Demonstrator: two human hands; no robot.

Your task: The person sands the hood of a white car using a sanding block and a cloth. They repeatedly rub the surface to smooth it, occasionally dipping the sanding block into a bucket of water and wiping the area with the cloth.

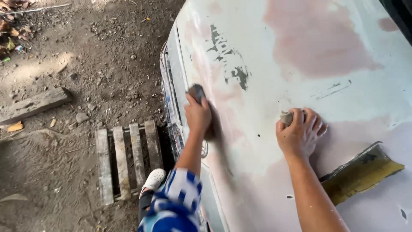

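I see the left hand [198,115] closed around a dark sanding block [198,92], pressing it flat against the pale car panel [266,56] near the panel's edge — a grip that keeps the block's face square to the surface. The right hand [299,132] lies further in on the panel, fingers curled over a small grey wad [286,117], apparently folded abrasive or cloth; I judge the palm bears down to steady it. The panel shows pink filler patches and a scraped dark patch [229,60] of old lettering above the left hand.

A yellowish sheet [360,172] with a dark upper face lies on the panel just beside the right forearm, within reach.

Hard to make out — the block's underside, hidden by the fingers, and what the wad is. The wooden pallet [126,161] on the dirt ground [64,64] is partly covered by a white shoe [153,178].
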